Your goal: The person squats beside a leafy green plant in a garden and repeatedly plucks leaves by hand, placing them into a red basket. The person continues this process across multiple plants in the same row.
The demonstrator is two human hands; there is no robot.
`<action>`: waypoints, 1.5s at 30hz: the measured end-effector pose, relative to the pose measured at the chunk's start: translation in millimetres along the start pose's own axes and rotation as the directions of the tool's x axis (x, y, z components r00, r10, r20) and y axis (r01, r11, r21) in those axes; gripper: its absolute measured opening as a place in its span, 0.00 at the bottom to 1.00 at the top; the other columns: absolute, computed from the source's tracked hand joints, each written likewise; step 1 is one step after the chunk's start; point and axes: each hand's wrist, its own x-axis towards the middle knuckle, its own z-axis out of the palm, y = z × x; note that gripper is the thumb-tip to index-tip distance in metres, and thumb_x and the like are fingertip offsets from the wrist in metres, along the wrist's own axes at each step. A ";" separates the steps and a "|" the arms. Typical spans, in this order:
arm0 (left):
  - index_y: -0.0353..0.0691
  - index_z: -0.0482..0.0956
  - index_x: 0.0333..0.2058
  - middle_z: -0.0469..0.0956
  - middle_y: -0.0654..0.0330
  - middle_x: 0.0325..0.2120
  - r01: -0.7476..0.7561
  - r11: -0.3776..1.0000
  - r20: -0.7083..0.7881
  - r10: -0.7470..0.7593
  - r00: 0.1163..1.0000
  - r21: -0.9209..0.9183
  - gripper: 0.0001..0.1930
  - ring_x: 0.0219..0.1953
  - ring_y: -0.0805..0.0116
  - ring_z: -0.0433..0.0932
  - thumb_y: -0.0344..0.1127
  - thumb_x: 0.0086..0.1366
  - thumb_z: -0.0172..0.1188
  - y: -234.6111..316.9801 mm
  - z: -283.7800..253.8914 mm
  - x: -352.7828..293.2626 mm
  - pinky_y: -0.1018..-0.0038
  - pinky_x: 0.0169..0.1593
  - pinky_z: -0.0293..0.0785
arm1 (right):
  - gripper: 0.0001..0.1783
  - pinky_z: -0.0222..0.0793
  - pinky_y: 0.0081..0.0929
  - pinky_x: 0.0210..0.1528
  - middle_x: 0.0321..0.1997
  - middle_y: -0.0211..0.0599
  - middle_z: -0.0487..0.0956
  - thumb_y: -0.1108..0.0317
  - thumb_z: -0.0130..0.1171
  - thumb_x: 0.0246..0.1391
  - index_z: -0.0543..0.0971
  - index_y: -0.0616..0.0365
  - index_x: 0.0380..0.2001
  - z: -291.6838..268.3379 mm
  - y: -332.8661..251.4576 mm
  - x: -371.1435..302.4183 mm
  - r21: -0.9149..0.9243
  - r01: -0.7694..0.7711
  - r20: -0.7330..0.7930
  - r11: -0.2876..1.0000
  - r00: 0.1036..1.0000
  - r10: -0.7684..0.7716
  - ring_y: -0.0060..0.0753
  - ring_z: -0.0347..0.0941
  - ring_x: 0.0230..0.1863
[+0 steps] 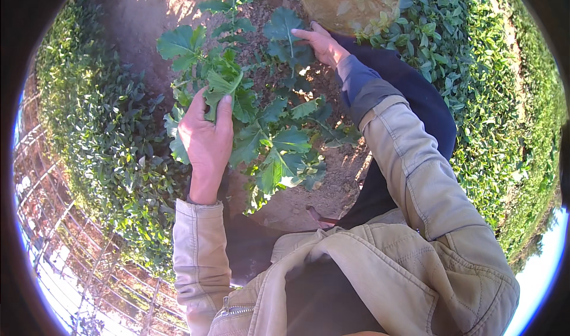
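Note:
My left hand (205, 131) is closed on a bunch of broad green leaves (222, 86), with the thumb on the near side and part of the fingers hidden behind the foliage. They belong to a tall leafy plant (279, 143) with lobed leaves, standing in bare soil between two hedge rows. Farther off, my right hand (326, 44) has its thumb stretched out against the edge of a darker bluish-green leaf (284, 30). Its other fingers are partly hidden, and nothing clearly sits in its grasp.
Dense rows of leafy bushes flank me on the left (119, 134) and right (469, 86). A round, yellowish translucent object (350, 6) lies at the far right of the plant, against the bushes. Wire-like mesh (65, 223) shows at the lower left. Brown soil (133, 33) lies between the rows.

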 end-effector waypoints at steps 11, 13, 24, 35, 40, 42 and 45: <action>0.39 0.79 0.56 0.81 0.56 0.39 -0.263 0.949 0.061 0.256 0.965 0.171 0.25 0.37 0.58 0.83 0.24 0.58 0.70 2.7 1.7 11.6 0.64 0.41 0.79 | 0.14 0.74 0.27 0.40 0.41 0.32 0.84 0.72 0.76 0.51 0.86 0.60 0.42 62.6 -60.9 -140.5 -0.400 0.421 0.155 0.814 0.907 -0.392 0.25 0.78 0.37; 0.41 0.77 0.59 0.80 0.56 0.41 -0.225 0.960 0.120 0.207 0.971 0.165 0.29 0.38 0.59 0.83 0.23 0.56 0.71 12.9 4.2 13.6 0.64 0.41 0.80 | 0.15 0.76 0.28 0.44 0.38 0.33 0.83 0.78 0.71 0.52 0.85 0.59 0.45 81.2 -60.4 -187.4 -0.633 0.631 0.311 0.450 0.738 -0.598 0.29 0.81 0.41; 0.38 0.86 0.41 0.79 0.58 0.39 -0.428 0.896 0.466 0.329 0.821 0.121 0.19 0.40 0.60 0.83 0.22 0.46 0.75 -2.2 -19.2 6.0 0.70 0.43 0.78 | 0.31 0.74 0.44 0.54 0.51 0.40 0.80 0.83 0.67 0.38 0.82 0.56 0.51 106.2 -6.4 -256.9 -0.591 0.790 0.480 0.164 0.508 -0.715 0.49 0.78 0.53; 0.38 0.86 0.40 0.78 0.57 0.38 -0.428 0.900 0.431 0.353 0.830 0.088 0.19 0.38 0.59 0.81 0.22 0.46 0.75 -3.7 -25.7 4.2 0.71 0.41 0.77 | 0.17 0.71 0.16 0.40 0.40 0.28 0.83 0.60 0.61 0.69 0.83 0.61 0.51 13.3 -32.1 -149.6 -0.449 0.342 -0.185 0.825 0.868 -0.461 0.14 0.76 0.39; 0.38 0.86 0.40 0.80 0.56 0.41 -0.422 0.894 0.477 0.308 0.823 0.153 0.19 0.41 0.58 0.82 0.22 0.46 0.75 -10.5 -31.5 2.9 0.71 0.43 0.78 | 0.20 0.79 0.23 0.45 0.48 0.32 0.84 0.53 0.63 0.68 0.80 0.56 0.54 -9.1 25.7 -114.3 -0.013 -0.238 -0.248 0.971 0.942 0.228 0.24 0.82 0.45; 0.39 0.86 0.39 0.80 0.56 0.41 -0.421 0.892 0.457 0.311 0.834 0.162 0.19 0.41 0.57 0.82 0.23 0.45 0.75 -12.9 -30.9 -0.2 0.69 0.43 0.78 | 0.25 0.79 0.29 0.52 0.51 0.36 0.83 0.51 0.60 0.70 0.76 0.59 0.58 -9.3 51.6 -107.2 0.091 -0.346 -0.237 0.934 0.904 0.357 0.31 0.82 0.50; 0.40 0.86 0.38 0.79 0.56 0.39 -0.411 0.898 0.406 0.320 0.856 0.159 0.19 0.40 0.55 0.82 0.24 0.44 0.75 -14.5 -27.5 -1.9 0.67 0.41 0.78 | 0.33 0.76 0.38 0.59 0.55 0.43 0.82 0.43 0.55 0.71 0.73 0.62 0.62 -7.9 90.9 -92.7 0.268 -0.398 -0.199 0.878 0.868 0.454 0.39 0.79 0.58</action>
